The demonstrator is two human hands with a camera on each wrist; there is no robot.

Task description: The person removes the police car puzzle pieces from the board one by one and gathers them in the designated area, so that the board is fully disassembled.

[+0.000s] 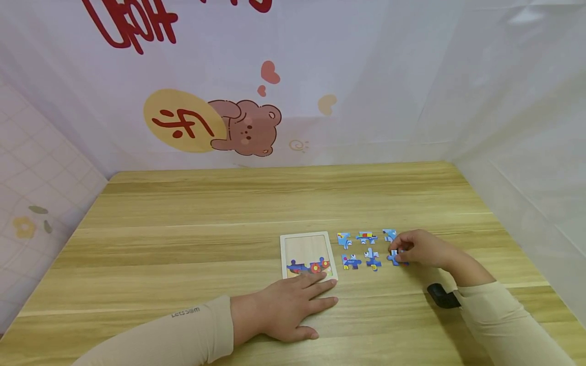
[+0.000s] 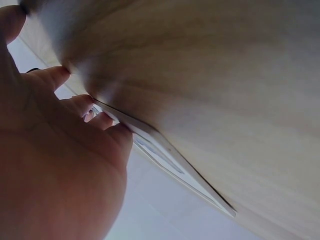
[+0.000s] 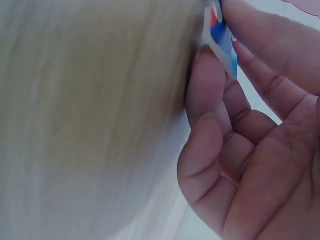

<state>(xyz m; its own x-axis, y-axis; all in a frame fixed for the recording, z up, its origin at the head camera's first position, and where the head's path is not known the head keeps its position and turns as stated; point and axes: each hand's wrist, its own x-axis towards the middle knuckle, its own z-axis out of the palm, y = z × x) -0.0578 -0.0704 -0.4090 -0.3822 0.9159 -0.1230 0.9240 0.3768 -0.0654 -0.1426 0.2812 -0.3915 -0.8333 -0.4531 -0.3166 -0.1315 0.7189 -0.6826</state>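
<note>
A shallow wooden puzzle tray (image 1: 283,254) lies on the table, its lower part filled with blue and red flower-patterned pieces (image 1: 316,267). My left hand (image 1: 293,305) is spread with straight fingers, the fingertips resting over the tray's near edge. In the left wrist view, the fingers of my left hand (image 2: 65,135) meet the tray's rim (image 2: 192,175). At the right, my right hand (image 1: 423,249) pinches a blue jigsaw piece (image 1: 394,258) between thumb and fingers. The right wrist view shows that piece's pale edge tilted up in my fingers, with blue and red print.
Several loose blue jigsaw pieces (image 1: 351,262) lie in two rows between the tray and my right hand. A black object (image 1: 443,296) sits by the right sleeve. The wood-grain table (image 1: 183,218) ends at a white backdrop (image 1: 375,76) with a printed bear.
</note>
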